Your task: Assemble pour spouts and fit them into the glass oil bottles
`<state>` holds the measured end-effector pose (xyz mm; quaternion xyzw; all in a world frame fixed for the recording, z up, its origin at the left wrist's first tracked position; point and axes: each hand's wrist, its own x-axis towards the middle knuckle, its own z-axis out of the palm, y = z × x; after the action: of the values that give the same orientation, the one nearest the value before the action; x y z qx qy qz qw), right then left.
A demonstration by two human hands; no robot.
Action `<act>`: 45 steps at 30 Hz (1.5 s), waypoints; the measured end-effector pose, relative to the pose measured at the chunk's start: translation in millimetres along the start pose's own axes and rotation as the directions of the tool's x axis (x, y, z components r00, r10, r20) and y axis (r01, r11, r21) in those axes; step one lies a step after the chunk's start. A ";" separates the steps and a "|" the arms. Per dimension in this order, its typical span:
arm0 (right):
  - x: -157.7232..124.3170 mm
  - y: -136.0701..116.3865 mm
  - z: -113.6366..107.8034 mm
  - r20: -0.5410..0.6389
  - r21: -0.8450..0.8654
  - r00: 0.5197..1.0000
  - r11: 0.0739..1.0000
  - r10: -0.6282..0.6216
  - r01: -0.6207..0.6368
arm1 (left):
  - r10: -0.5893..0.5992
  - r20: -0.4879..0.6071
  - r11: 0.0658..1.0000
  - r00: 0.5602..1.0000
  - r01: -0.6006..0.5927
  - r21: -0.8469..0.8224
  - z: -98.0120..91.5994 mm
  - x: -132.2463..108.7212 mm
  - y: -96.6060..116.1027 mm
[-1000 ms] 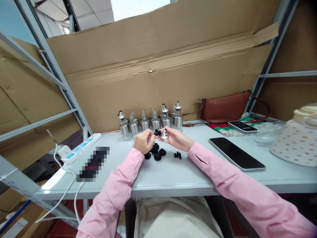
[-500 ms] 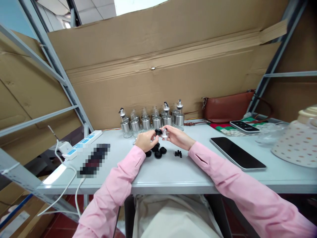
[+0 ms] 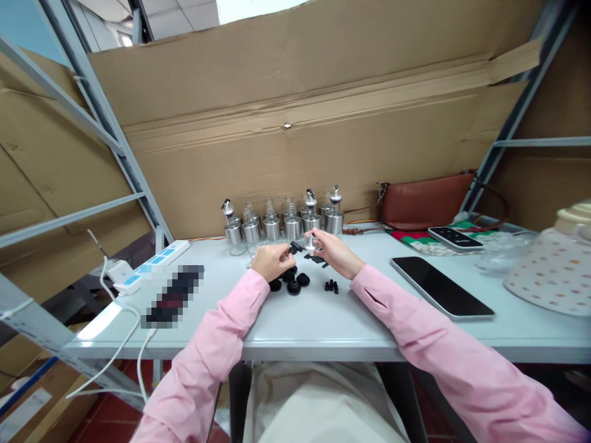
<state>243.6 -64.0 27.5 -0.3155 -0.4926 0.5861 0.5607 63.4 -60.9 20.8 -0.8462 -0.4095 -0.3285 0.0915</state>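
My left hand [image 3: 271, 262] is closed on a black ribbed stopper [image 3: 295, 247], which it holds tilted above the table. Close by on the right, my right hand [image 3: 336, 251] pinches a pourer spout [image 3: 310, 245] with a silvery-white base. A small gap separates the two parts. Under my hands lie several loose black stoppers [image 3: 293, 287]. To their right is a little group of small black caps [image 3: 331, 286]. Flat black pieces [image 3: 316, 259] lie partly hidden behind my right hand. Glass bottles with metal sleeves [image 3: 272, 229] stand in rows beyond, some fitted with pourers.
A tablet [image 3: 441, 286] lies on the right, with a phone-like device [image 3: 455, 239], a brown bag [image 3: 425, 202] and a dotted cover [image 3: 554, 271] beyond. On the left are a power strip [image 3: 157, 264] and white cables [image 3: 138, 363]. Cardboard [image 3: 295, 160] walls the back.
The black stopper and the pourer spout have come slightly apart. The stopper is now tilted, and flat black pieces show behind my right hand.
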 end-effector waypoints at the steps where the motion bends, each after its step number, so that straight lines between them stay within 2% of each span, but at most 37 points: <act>1: 1.6 0.4 -1.3 -0.059 0.001 0.998 1.000 -0.021 0.021 | 0.014 -0.005 1.000 1.000 -0.014 -0.003 0.7 -0.2 0.1; 2: 3.1 0.7 -2.6 -0.099 0.023 0.995 0.999 -0.031 0.033 | 0.029 -0.009 1.000 1.000 -0.029 -0.008 1.6 -0.4 0.2; 4: 5.0 0.7 -4.3 -0.106 0.114 0.994 0.993 -0.007 0.019 | 0.054 -0.010 0.998 0.999 -0.054 -0.025 3.5 -0.9 0.7; 6: 5.2 0.1 -4.1 -0.050 0.194 0.998 0.981 0.036 -0.026 | 0.056 -0.017 0.998 0.998 -0.057 -0.039 4.7 -1.3 1.5; 10: 2.4 -1.6 -1.6 0.060 0.234 0.996 0.970 0.061 -0.073 | 0.032 -0.039 0.998 0.999 -0.034 -0.052 4.0 -1.2 3.3; 20: 0.4 0.1 -5.3 0.156 0.202 0.985 0.973 0.080 -0.110 | 0.055 -0.059 0.997 0.997 -0.058 -0.041 4.0 -1.8 1.9; 28: 0.9 -1.0 -7.2 0.124 0.158 0.984 0.976 0.128 -0.147 | 0.074 -0.092 0.996 0.993 -0.077 -0.037 5.9 -1.6 -0.3; 36: 2.8 4.0 -7.7 0.150 0.125 0.983 0.984 0.107 -0.127 | 0.098 -0.085 0.995 0.992 -0.099 -0.011 5.6 -1.4 -0.8; 40: 3.1 5.0 -9.1 0.153 0.114 0.979 0.981 0.137 -0.155 | 0.110 -0.070 0.994 0.991 -0.109 0.018 6.6 -1.5 -1.3; 45: -2.1 0.0 -7.4 0.220 0.147 0.952 0.958 0.212 -0.248 | 0.112 -0.041 0.993 0.993 -0.110 0.043 6.4 -1.7 -1.4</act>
<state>250.7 -64.4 24.9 -0.2598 -0.4541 0.7171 0.4605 64.7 -58.3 14.6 -0.8584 -0.3663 -0.3326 0.1355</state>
